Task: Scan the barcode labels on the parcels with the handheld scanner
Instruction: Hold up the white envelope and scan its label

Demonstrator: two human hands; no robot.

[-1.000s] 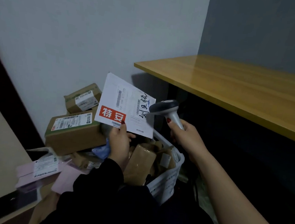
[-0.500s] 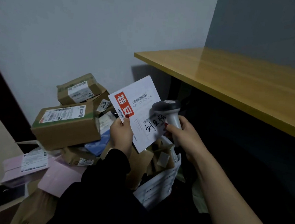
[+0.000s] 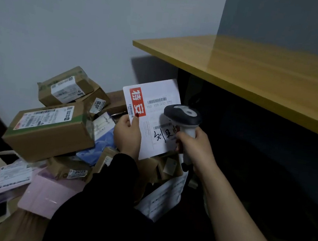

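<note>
My left hand (image 3: 128, 135) pinches the left edge of a flat white envelope parcel (image 3: 156, 110) with a red patch, printed barcodes and black handwriting, its label facing me. My right hand (image 3: 194, 146) grips the handle of a grey and white handheld scanner (image 3: 183, 116). The scanner's head sits in front of the envelope's right side, over the lower barcode and part of the handwriting. Both hands hover above a heap of parcels.
Labelled cardboard boxes (image 3: 51, 130) pile up at the left against a pale wall, with pink packages (image 3: 49, 195) and a blue bag (image 3: 98, 147) below. A white basket (image 3: 165, 197) with brown parcels stands under my hands. A yellow wooden tabletop (image 3: 254, 71) juts out at the right.
The envelope has been turned and lowered from a raised tilt until its label faces me. The scanner has come in from the right and now overlaps the envelope's right side.
</note>
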